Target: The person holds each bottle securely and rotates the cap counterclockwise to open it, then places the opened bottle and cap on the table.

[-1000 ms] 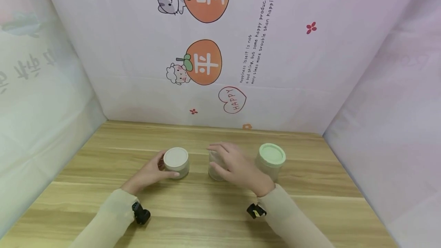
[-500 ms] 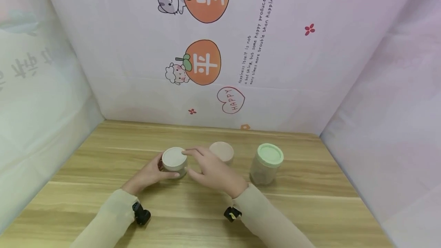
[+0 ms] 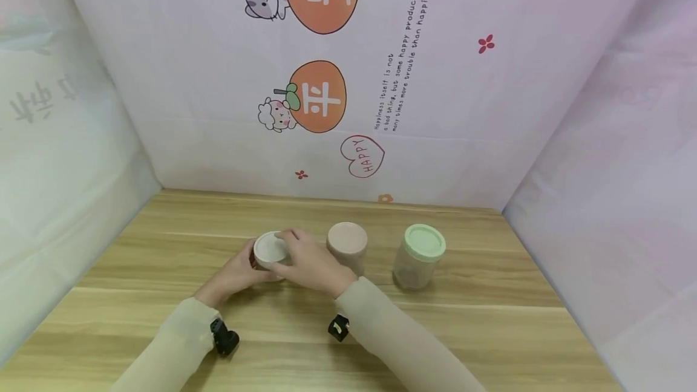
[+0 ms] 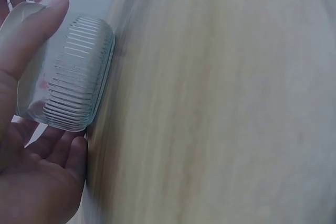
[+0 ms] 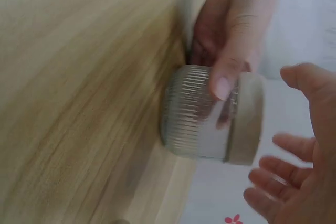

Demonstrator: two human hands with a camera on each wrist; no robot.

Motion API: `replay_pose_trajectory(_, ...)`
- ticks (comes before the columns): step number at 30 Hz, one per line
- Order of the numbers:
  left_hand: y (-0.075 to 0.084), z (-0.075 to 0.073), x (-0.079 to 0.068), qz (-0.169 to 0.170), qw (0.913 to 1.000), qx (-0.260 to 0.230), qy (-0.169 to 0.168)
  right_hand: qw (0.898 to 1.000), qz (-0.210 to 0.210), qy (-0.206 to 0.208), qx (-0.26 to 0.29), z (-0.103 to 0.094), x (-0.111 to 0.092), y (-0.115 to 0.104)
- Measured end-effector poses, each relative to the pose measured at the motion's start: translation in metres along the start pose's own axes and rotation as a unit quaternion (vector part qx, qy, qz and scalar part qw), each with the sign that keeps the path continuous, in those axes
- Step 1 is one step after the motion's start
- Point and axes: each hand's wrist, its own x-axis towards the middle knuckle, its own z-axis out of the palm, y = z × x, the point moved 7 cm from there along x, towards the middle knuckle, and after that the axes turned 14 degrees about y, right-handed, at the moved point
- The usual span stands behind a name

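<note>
A short ribbed glass jar (image 5: 189,114) with an off-white lid (image 3: 267,251) stands upright on the wooden table. My left hand (image 3: 235,274) holds it from the left side, the thumb across the front of the glass and the fingers behind. In the head view my right hand (image 3: 314,263) overlaps the right part of the lid. From the right wrist, the fingers of that hand (image 5: 294,182) are spread around the lid's top with a gap showing between them and it. The left wrist view shows the jar's ribbed lower half beside the left thumb (image 4: 44,24).
A jar with a pale pinkish lid (image 3: 347,238) stands just right of my right hand, partly behind it. Farther right is a taller clear jar with a green lid (image 3: 425,242). White printed cloth (image 3: 446,107) walls in the table's back and sides.
My right hand has moved left from the pinkish-lidded jar to the off-white lid, uncovering the jars on the right. The left hand keeps its hold on the short jar.
</note>
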Motion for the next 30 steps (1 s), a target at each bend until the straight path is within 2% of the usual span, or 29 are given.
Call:
replay_pose_trajectory(5,0.001,-0.002,-0.002,0.002,1.0,-0.003,0.003,0.999,0.039,0.003,-0.038,0.009,0.005,0.004)
replay_pose_trajectory(18,0.002,-0.001,-0.001,0.02,0.9997,-0.011,-0.003,0.99,0.065,0.04,-0.117,0.022,0.013,0.006)
replay_pose_trajectory(30,0.004,-0.003,-0.003,0.008,0.9998,-0.011,-0.012,0.993,0.05,0.034,-0.098,0.024,0.016,0.009)
